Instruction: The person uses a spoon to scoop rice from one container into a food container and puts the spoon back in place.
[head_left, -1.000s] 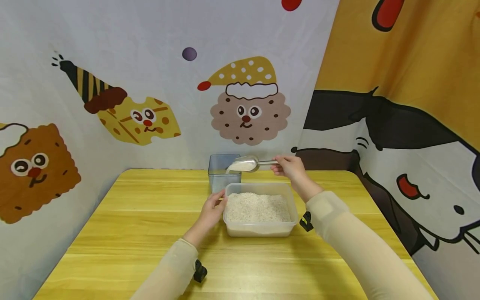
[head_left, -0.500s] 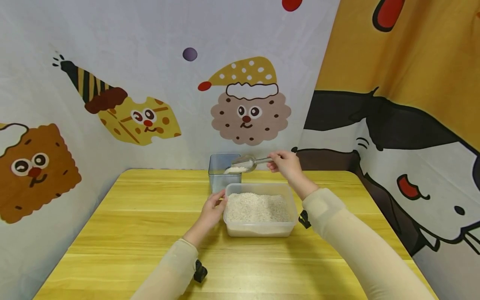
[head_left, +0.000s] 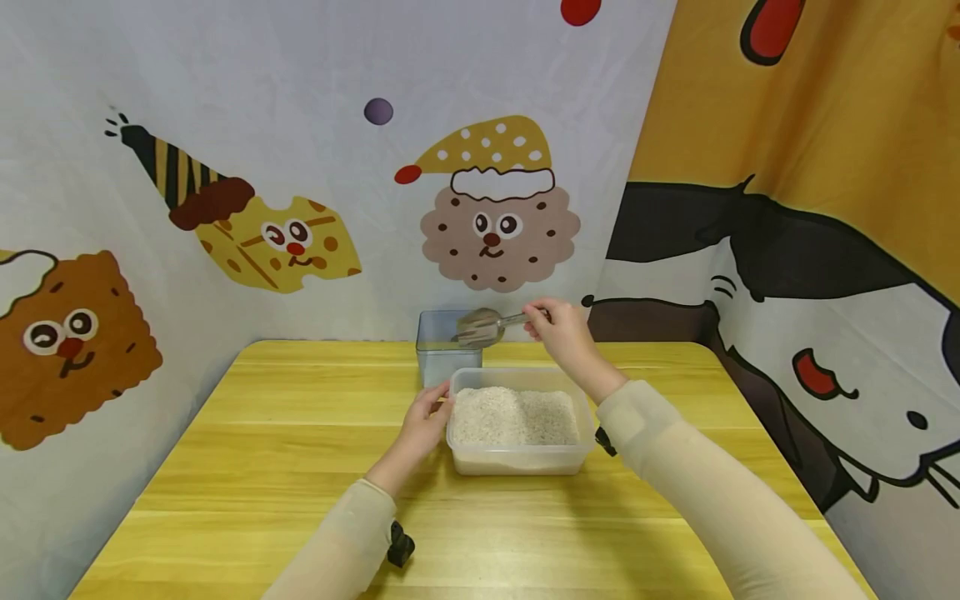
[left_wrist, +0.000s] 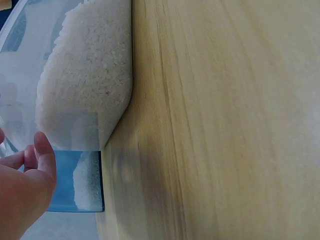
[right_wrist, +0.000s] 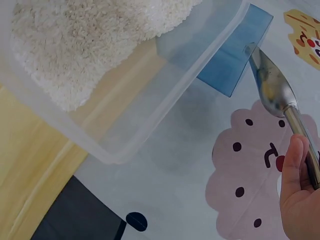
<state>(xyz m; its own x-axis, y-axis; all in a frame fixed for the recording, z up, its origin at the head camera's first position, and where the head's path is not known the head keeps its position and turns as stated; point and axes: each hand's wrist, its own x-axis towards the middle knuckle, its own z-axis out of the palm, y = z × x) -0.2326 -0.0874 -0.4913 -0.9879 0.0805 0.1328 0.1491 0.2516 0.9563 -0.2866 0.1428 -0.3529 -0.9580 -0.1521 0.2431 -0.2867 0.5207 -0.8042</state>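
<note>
My right hand (head_left: 558, 329) grips the handle of a metal scoop (head_left: 482, 328), thumb along the handle in the right wrist view. Tipped over the bluish see-through container (head_left: 450, 367), the scoop shows its shiny outer side, and no rice shows on it. White rice (left_wrist: 88, 182) lies inside that container. In front stands a clear plastic box (head_left: 521, 461) with a large heap of rice (head_left: 487, 417), lower on its right side. My left hand (head_left: 420, 425) rests its fingers against the box's left wall, close to the back corner.
Both containers stand on a yellow wood-grain table (head_left: 300, 433). A white cloth with cartoon figures (head_left: 498, 237) hangs right behind the table's back edge, and a further printed cloth (head_left: 697, 275) hangs on the right.
My right hand has moved slightly left and rolled the scoop over, and the rice it carried has left it over the bluish container. The left hand and box have stayed put.
</note>
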